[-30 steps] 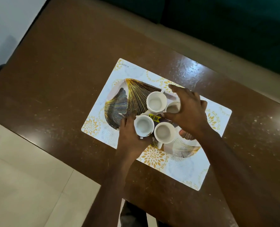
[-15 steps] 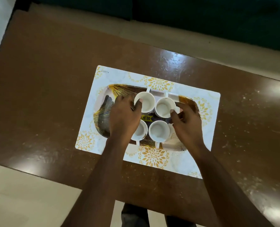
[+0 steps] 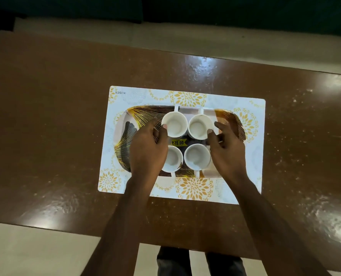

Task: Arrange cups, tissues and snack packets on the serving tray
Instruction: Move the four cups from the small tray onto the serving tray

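Cup-placing looks about done: four cups (image 3: 174,124) sit bunched on the tray (image 3: 228,117) on the bench (image 3: 46,126), left hand (image 3: 147,150) at nine o'clock, right hand (image 3: 228,151) at three, both loose, thumbs touching rims, gripping nothing; tissues and packets, unseen here, presumably come next.

Bare left hand (image 3: 147,150) and right hand (image 3: 228,154), bare forearms (image 3: 123,226), dark grey trousers (image 3: 172,261) on both legs
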